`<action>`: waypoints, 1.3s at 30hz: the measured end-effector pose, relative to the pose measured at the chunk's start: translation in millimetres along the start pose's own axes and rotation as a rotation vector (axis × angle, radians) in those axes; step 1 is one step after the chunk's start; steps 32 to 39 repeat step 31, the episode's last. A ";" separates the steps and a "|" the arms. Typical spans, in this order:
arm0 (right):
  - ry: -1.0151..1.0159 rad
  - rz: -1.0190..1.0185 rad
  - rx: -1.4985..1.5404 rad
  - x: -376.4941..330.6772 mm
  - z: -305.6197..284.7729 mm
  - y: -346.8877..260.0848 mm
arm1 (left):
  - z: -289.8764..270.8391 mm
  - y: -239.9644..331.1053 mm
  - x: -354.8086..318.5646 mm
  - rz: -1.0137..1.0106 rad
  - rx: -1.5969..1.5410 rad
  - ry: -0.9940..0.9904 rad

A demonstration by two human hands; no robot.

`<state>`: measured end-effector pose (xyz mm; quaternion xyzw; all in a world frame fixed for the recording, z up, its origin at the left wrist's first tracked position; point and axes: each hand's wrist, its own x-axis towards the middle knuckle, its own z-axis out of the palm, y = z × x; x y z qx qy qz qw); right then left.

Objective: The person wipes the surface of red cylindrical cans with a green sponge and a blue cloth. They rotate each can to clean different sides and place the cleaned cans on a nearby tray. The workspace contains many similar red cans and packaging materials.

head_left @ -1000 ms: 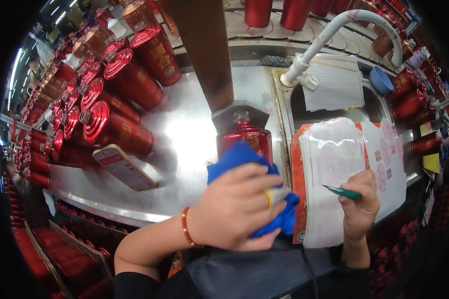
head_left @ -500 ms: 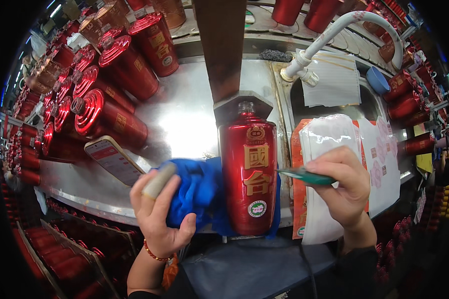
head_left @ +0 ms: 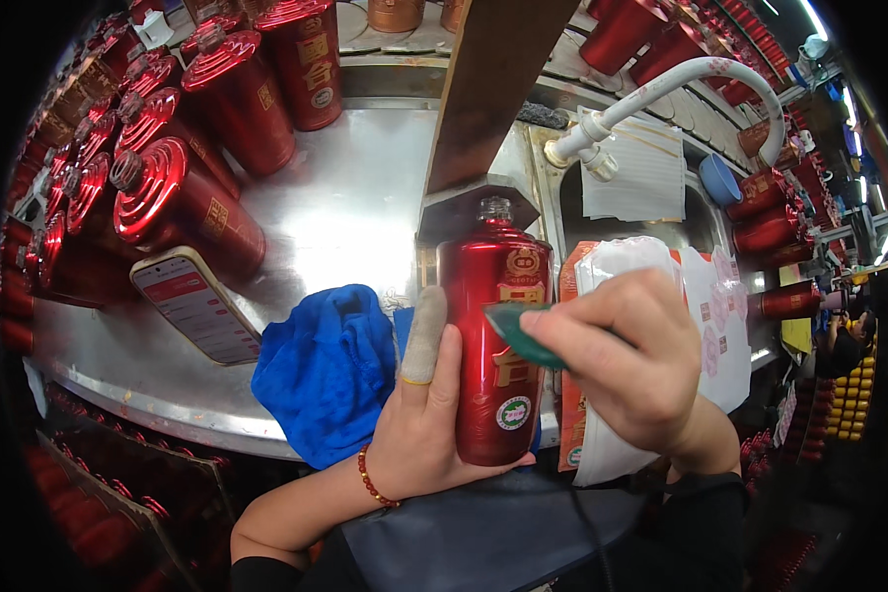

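Note:
A glossy red bottle (head_left: 480, 414) with gold characters and a round white-and-green emblem is in front of me, its bare threaded neck away from me. My left hand (head_left: 414, 424) is wrapped along its left side, with the thumb under its base. A pale cover sits on one of that hand's fingers. Between the fingers of my right hand (head_left: 631, 355) is a flat green scraper (head_left: 526, 335), its tip over the gold characters; whether it touches them I cannot tell. A crumpled blue cloth (head_left: 326, 365) lies left of my left hand.
Several red bottles (head_left: 192, 212) crowd the metal counter (head_left: 355, 187) at the left, beside a propped phone (head_left: 192, 306). A brown post (head_left: 483, 99) stands behind the bottle. To the right are a white faucet (head_left: 681, 74), a sink, a blue bowl (head_left: 720, 181) and white sheets (head_left: 715, 326).
My left hand has left the blue cloth and taken hold of the bottle. My right hand has brought the green scraper left, over the bottle's front. The view has shifted slightly.

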<state>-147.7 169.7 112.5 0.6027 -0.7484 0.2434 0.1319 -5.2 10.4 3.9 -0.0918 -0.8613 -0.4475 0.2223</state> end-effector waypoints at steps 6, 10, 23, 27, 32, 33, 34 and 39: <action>0.018 0.020 -0.035 3.2 -2.2 4.8 | 1.1 -1.7 -0.6 -0.016 -0.023 0.012; -0.021 -0.002 -0.031 1.6 -3.5 4.1 | 4.3 -3.6 -7.1 -0.058 -0.038 -0.003; 0.048 0.229 0.024 -12.6 -7.1 0.0 | 1.4 0.4 -0.1 -0.042 -0.120 0.054; 0.113 0.343 0.088 -25.1 -1.0 1.8 | 5.7 1.7 -5.5 -0.034 -0.146 0.097; 0.097 0.237 0.080 -26.6 -1.3 1.5 | 6.8 1.8 -4.4 -0.039 -0.152 0.121; 0.097 0.237 0.080 -26.6 -1.3 1.5 | 6.8 1.8 -4.4 -0.039 -0.152 0.121; 0.097 0.237 0.080 -26.6 -1.3 1.5 | 6.8 1.8 -4.4 -0.039 -0.152 0.121; 0.097 0.237 0.080 -26.6 -1.3 1.5 | 6.8 1.8 -4.4 -0.039 -0.152 0.121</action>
